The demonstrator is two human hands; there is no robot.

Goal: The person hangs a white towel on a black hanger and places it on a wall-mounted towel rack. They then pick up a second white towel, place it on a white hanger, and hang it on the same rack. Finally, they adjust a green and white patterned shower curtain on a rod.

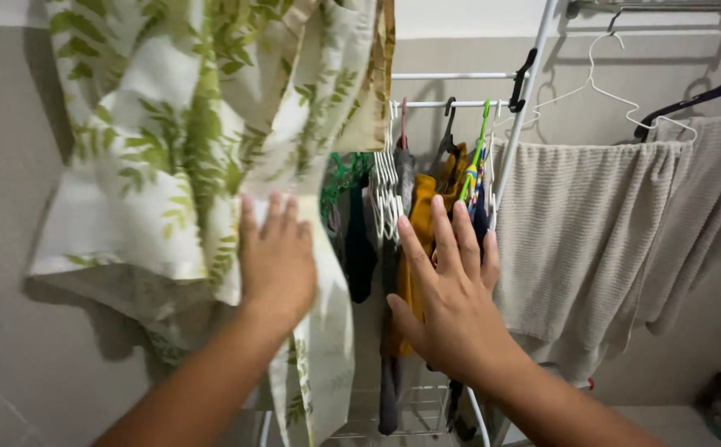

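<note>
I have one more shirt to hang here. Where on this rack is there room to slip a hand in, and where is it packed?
Free: the rail stretch around the empty white hanger, above the beige towel. Packed: the bunched hangers and clothes by the right hand. The left hand rests on the leaf-print cloth, which covers the left side.

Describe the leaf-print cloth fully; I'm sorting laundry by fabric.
The white woven-looking cloth with green leaf print hangs from above the frame at upper left, in front of a grey wall. It drapes in loose folds, with a tan edge at its right side. The left hand presses flat against its lower part, fingers spread upward.
</note>
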